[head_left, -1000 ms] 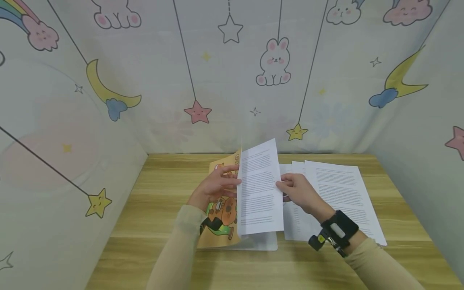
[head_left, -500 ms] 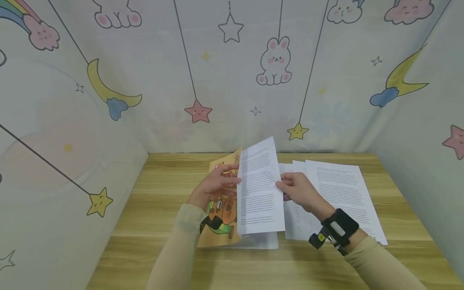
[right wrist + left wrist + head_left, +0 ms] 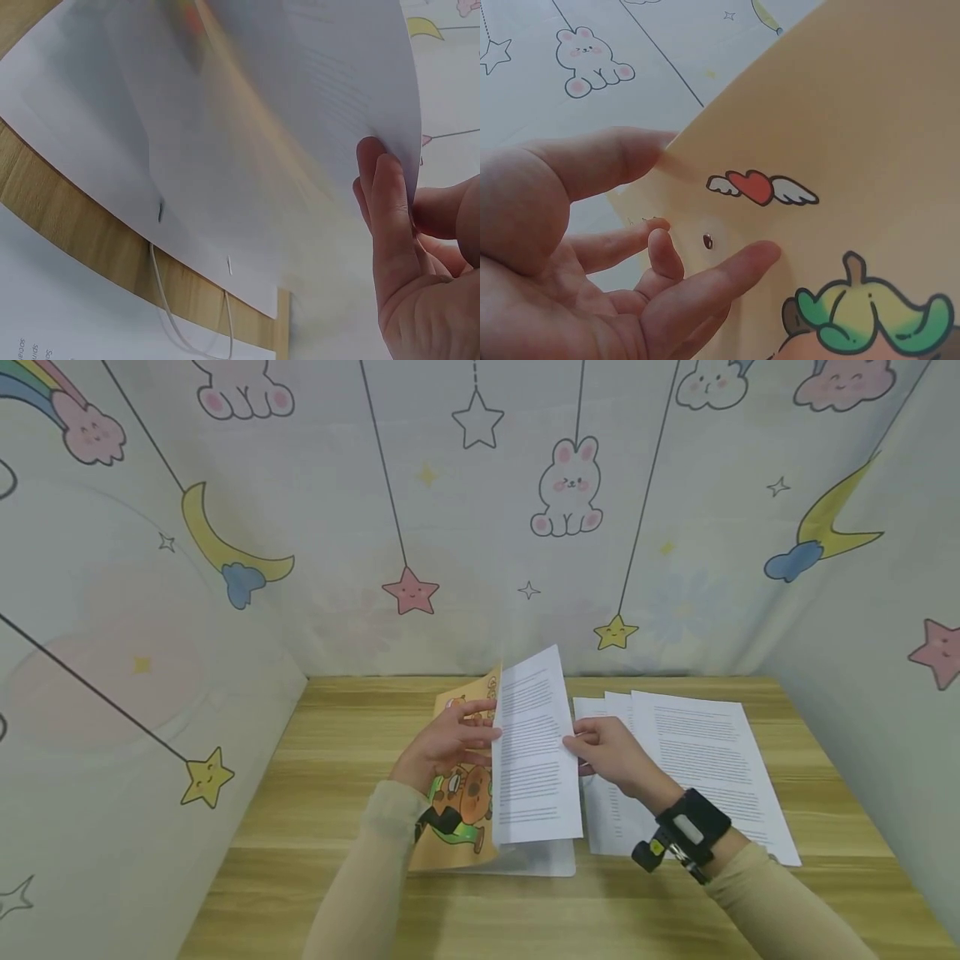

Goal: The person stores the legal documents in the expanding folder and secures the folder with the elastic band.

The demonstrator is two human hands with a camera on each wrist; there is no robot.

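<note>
An orange folder (image 3: 457, 852) with cartoon animals on its cover lies partly open at the middle of the table. My left hand (image 3: 446, 743) holds the raised cover at its edge; in the left wrist view the thumb is at the edge and the fingers lie against the orange side, beside a small metal eyelet (image 3: 708, 241). My right hand (image 3: 611, 750) pinches the right edge of a printed sheet (image 3: 534, 760), which stands tilted upright against the cover's inner side. In the right wrist view a white cord (image 3: 160, 289) loops from the folder's edge.
Several printed sheets (image 3: 705, 760) lie overlapping on the wooden table (image 3: 300, 793) to the right of the folder. Behind and at the sides hang white cloth walls (image 3: 480, 527) printed with stars, moons and rabbits.
My right hand and the sheet's right edge have shifted slightly left, towards the cover. My left hand has hardly moved.
</note>
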